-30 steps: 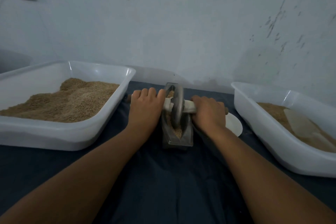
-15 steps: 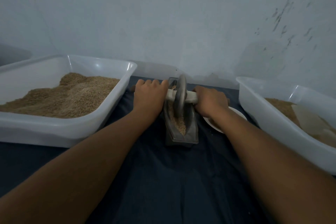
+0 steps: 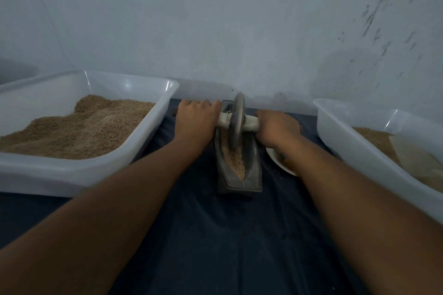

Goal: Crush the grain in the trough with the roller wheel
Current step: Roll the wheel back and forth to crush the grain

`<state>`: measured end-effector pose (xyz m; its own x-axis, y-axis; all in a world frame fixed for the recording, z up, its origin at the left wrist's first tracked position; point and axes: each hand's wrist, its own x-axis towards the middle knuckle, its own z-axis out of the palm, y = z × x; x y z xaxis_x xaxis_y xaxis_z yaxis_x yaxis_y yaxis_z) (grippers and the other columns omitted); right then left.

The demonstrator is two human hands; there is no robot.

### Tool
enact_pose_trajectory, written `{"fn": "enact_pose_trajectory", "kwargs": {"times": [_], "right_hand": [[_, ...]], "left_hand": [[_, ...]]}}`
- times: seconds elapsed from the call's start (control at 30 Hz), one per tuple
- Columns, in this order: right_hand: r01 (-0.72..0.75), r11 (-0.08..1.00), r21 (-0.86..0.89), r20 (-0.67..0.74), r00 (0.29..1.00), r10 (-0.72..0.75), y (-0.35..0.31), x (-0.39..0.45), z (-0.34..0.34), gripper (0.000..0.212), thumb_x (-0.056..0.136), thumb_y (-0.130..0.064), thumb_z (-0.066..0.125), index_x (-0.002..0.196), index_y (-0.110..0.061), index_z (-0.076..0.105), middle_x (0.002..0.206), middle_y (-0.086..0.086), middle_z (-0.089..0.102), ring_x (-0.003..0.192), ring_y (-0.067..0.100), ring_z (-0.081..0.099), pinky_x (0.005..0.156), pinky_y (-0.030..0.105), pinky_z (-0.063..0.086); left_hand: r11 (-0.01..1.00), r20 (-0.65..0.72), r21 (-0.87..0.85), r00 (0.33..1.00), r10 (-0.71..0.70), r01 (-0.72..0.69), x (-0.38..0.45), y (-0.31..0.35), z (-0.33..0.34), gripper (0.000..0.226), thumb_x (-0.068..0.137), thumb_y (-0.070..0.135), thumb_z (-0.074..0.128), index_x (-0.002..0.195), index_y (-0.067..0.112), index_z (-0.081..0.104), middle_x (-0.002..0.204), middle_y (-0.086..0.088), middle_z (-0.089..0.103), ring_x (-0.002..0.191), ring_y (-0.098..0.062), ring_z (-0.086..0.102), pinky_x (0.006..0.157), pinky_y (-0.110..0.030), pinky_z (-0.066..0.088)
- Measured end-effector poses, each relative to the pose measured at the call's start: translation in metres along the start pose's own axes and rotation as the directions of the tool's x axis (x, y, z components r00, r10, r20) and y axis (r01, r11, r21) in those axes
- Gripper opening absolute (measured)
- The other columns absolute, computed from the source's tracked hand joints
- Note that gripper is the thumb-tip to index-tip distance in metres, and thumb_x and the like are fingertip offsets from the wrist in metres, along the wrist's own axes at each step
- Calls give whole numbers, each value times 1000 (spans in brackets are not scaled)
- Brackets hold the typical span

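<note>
The roller wheel (image 3: 236, 124) stands up on its edge in the far half of the dark trough (image 3: 251, 175), down in the grain (image 3: 235, 160). The trough sits on a dark cloth (image 3: 215, 235) between 2 white tubs. The left hand (image 3: 195, 120) and the right hand (image 3: 275, 129) each wrap around one end of the wheel's handle (image 3: 251, 124). The left tub (image 3: 96, 170) and the right tub (image 3: 359, 151) hold brown grain. A small white dish (image 3: 275, 158) lies just beside the trough, under the right wrist.

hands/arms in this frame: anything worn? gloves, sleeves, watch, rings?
Nothing worn that shows. Left hand and right hand are bare, no gloves. Both forearms are bare up to the frame edge: no sleeves, watch or bands. Fingers are mostly hidden, so rings cannot be ruled out.
</note>
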<state>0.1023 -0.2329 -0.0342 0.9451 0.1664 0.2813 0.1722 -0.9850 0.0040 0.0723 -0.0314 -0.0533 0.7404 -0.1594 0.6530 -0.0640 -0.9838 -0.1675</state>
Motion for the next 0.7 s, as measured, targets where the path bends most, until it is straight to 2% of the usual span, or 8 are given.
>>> {"fn": "enact_pose_trajectory", "kwargs": {"times": [0.2,0.3,0.37,0.47,0.6,0.7], "right_hand": [[16,1000,-21,-93,996,-18,-6,-21,-3,11,92,-25,60,91,-29,49,82,-4,51,77,22,47,73,37,35],[32,999,-18,-121,992,-34,-6,-35,-2,11,91,-21,58,91,-28,50,85,-5,57,80,23,53,76,38,36],[42,999,-18,-161,986,-45,-6,-43,-1,14,90,-20,59,90,-27,47,83,-5,54,81,25,57,77,38,39],[66,998,-10,-226,972,-66,-5,-53,1,19,88,-21,60,88,-25,42,78,-6,45,74,23,44,71,37,31],[53,998,-17,-297,953,-56,-6,-63,4,16,89,-22,60,91,-24,44,82,-5,45,75,21,38,71,38,28],[49,999,-3,-326,944,-47,-6,-73,5,19,90,-21,61,93,-24,43,87,-5,49,80,21,43,73,38,28]], "left_hand": [[1000,-40,8,999,-17,18,-19,4,-3,21,88,17,60,105,19,48,96,-4,63,86,-27,60,77,-38,40],[1000,-46,9,999,-10,11,-26,6,-8,22,89,15,58,107,19,46,96,-4,60,88,-27,58,79,-39,40],[1000,-73,8,997,-9,9,-33,7,-10,17,90,15,55,105,18,47,95,-5,58,87,-27,57,80,-39,41],[1000,-126,27,992,2,2,-43,9,-14,15,88,13,56,100,17,48,89,-5,55,82,-27,55,78,-39,41],[1000,-154,18,988,6,-3,-52,12,-20,16,87,11,56,98,17,45,87,-6,51,80,-27,51,77,-41,41],[1000,-158,3,987,7,-6,-58,12,-22,19,85,12,57,98,17,44,89,-6,49,81,-26,48,79,-40,40]]}}
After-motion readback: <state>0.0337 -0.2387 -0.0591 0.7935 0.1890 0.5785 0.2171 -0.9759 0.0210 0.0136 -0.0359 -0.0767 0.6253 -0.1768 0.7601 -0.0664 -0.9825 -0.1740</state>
